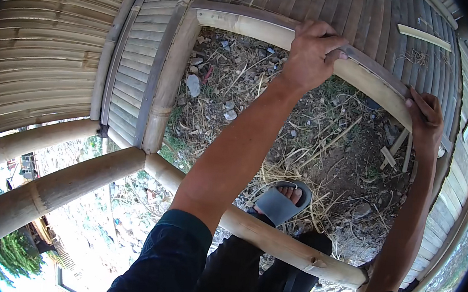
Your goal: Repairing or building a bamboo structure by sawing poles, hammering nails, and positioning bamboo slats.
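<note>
A thin, dark bamboo strip (377, 68) runs along the front edge of a slatted bamboo platform (331, 8). Just beneath it lies a thick, pale bamboo pole (241, 25). My left hand (314, 54) is closed over the strip near its middle, the thumb pointing right along it. Farther right, my right hand (426, 116) pinches the same strip close to its right end, fingers bent over the edge. The undersides of both grips are hidden.
A bamboo rail (270, 235) crosses before my legs. My sandalled foot (282, 201) stands on ground littered with straw and stones. Slatted bamboo panels (51, 41) rise at left. A loose pale bamboo piece (424, 36) lies on the platform; short offcuts (388, 156) lie below my right hand.
</note>
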